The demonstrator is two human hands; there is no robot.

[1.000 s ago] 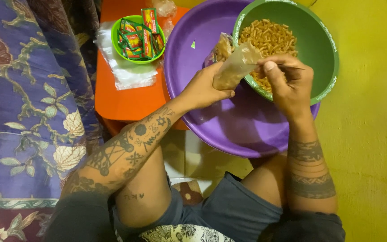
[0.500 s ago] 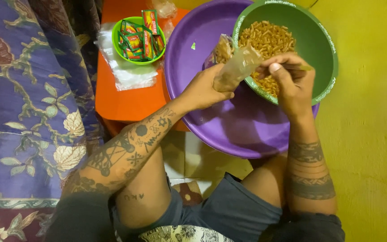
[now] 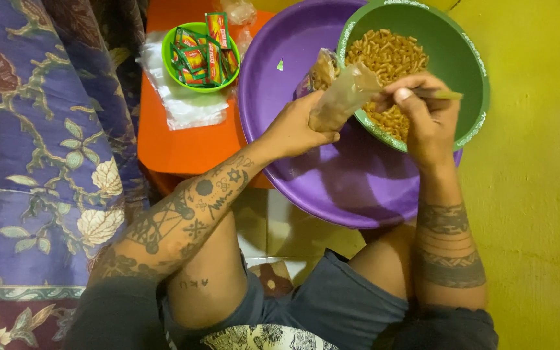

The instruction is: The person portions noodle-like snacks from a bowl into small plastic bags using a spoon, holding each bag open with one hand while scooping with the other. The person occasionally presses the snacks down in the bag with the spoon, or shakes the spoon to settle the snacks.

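Left hand (image 3: pixel 296 129) grips a clear bag (image 3: pixel 345 97) of snacks — fingers wrapped around it. Right hand (image 3: pixel 422 113) pinches a spoon (image 3: pixel 439 94) over the green bowl (image 3: pixel 468 58) inside the purple basin (image 3: pixel 358 188).

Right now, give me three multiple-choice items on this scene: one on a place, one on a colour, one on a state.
1. Where does the small green bowl of sachets sit?
A. on the orange surface
B. inside the purple basin
C. on the yellow floor

2. What colour is the big bowl holding the fried snack pieces?
A. orange
B. green
C. blue

3. What is the left hand doing?
A. resting open
B. holding a spoon
C. gripping a clear plastic bag

Answers: 1 A, orange shows all round it; 2 B, its wall is green; 3 C, its fingers wrap the bag.
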